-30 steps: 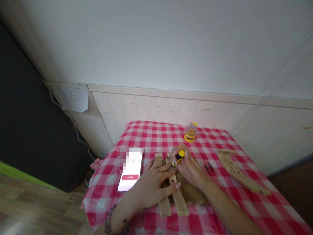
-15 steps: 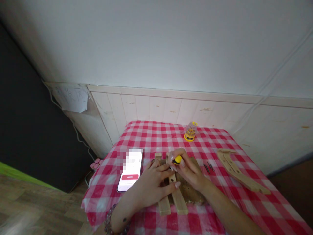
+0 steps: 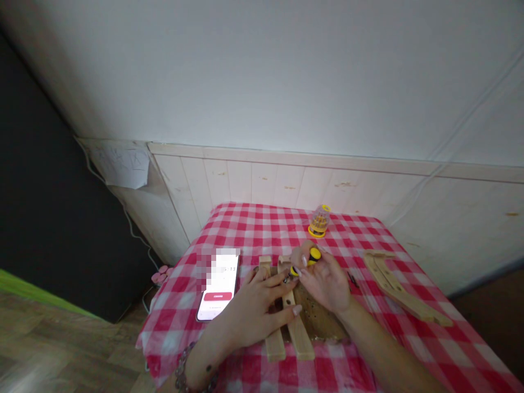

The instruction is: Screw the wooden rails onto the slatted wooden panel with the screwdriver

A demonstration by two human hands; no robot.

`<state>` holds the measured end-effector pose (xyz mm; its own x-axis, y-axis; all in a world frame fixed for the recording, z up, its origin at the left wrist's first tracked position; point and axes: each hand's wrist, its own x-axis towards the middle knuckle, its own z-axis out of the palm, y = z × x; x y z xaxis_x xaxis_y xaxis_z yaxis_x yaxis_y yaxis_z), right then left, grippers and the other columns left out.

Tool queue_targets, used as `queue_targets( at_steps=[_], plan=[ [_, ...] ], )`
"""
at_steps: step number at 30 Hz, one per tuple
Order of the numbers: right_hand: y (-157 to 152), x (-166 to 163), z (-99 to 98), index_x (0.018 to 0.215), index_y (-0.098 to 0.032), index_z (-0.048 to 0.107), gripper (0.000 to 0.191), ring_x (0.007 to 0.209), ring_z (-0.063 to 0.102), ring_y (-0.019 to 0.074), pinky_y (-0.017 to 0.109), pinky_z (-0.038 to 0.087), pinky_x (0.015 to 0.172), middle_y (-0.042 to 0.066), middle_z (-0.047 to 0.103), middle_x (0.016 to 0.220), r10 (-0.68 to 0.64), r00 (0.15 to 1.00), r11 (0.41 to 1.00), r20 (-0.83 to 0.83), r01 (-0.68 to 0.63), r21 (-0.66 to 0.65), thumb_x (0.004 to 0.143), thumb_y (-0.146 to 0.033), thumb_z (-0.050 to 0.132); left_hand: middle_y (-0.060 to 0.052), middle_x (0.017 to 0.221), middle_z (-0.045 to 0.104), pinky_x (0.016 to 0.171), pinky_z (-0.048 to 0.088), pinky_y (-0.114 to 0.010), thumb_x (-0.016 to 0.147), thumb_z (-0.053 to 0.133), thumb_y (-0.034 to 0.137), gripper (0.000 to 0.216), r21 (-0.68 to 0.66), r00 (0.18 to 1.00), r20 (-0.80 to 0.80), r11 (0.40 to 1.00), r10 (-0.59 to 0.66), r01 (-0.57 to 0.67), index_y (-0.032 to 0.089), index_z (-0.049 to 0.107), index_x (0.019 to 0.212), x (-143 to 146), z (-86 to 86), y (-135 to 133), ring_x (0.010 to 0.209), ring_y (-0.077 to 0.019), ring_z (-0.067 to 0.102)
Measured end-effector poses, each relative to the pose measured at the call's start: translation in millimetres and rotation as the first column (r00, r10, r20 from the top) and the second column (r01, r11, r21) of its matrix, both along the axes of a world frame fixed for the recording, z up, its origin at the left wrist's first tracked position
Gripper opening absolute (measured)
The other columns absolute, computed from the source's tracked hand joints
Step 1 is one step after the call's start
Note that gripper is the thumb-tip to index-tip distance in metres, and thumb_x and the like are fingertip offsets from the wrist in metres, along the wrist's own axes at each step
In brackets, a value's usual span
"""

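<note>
My right hand (image 3: pixel 325 278) is closed around a small yellow and black screwdriver (image 3: pixel 308 258), its tip pointing down at the far end of a wooden slat (image 3: pixel 298 335). My left hand (image 3: pixel 256 308) lies flat with fingers spread over two parallel wooden slats, the left one (image 3: pixel 275 345) beside the other, pressing them onto a brown perforated board (image 3: pixel 315 322). Both hands meet near the slats' far ends.
A phone (image 3: pixel 218 286) with a lit screen lies to the left on the red checked tablecloth (image 3: pixel 254 229). A clear jar with yellow lid (image 3: pixel 319 221) stands at the back. Curved wooden pieces (image 3: pixel 399 292) lie right, dark screws (image 3: pixel 351 277) beside my right hand. A panelled wall is behind.
My right hand has tilted the screwdriver so its yellow end now shows further right and higher; the hand rolled slightly. My left hand stays flat on the slats.
</note>
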<state>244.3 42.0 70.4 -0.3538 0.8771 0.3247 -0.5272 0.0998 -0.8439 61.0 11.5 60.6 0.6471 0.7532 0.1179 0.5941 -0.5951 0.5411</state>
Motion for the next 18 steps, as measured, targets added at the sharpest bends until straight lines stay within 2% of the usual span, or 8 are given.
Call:
queue_targets(
  at_steps=[7,11,15,18],
  plan=[
    [0,-4,-0.3,0.087,-0.028,0.052,0.033,0.070,0.049,0.0220,0.040,0.052,0.076,0.000,0.043,0.073,-0.005,0.993,1.000,0.120,0.007,-0.015,0.095,-0.060,0.051,-0.005,0.154,0.057,0.117,0.035,-0.053,0.106,0.054,0.043,0.044,0.006,1.000,0.006,1.000,-0.011,0.011,0.032,0.058,0.148,0,0.7,-1,0.139,-0.0321,0.049],
    [1,-5,-5.6,0.094,-0.030,0.049,0.037,0.080,0.057,0.0239,0.039,0.053,0.077,0.001,0.052,0.079,0.003,0.992,1.000,0.130,-0.005,0.015,0.096,-0.067,0.052,-0.004,0.147,0.063,0.115,0.037,-0.053,0.106,0.055,0.041,0.043,0.001,1.000,0.006,1.000,-0.014,0.014,0.032,0.057,0.148,0,0.2,0,0.133,-0.0316,0.052],
    [2,3,-9.2,0.104,-0.031,0.046,0.038,0.086,0.062,0.0234,0.039,0.054,0.079,0.002,0.059,0.086,-0.028,0.965,0.990,0.262,-0.009,0.139,0.098,-0.069,0.050,-0.003,0.143,0.065,0.117,0.035,-0.054,0.106,0.054,0.043,0.043,-0.001,1.000,0.016,1.000,-0.014,0.014,0.033,0.057,0.148,0,-0.3,0,0.137,-0.0316,0.050],
    [3,11,-4.3,0.111,-0.032,0.044,0.033,0.092,0.065,0.0222,0.040,0.055,0.083,0.003,0.065,0.095,-0.037,0.906,0.966,0.421,-0.075,0.247,0.102,-0.063,0.048,-0.003,0.139,0.067,0.121,0.030,-0.054,0.107,0.053,0.043,0.043,-0.025,0.999,0.022,0.999,-0.038,0.038,0.033,0.058,0.148,-1,1.7,1,0.140,-0.0319,0.047]
  ],
)
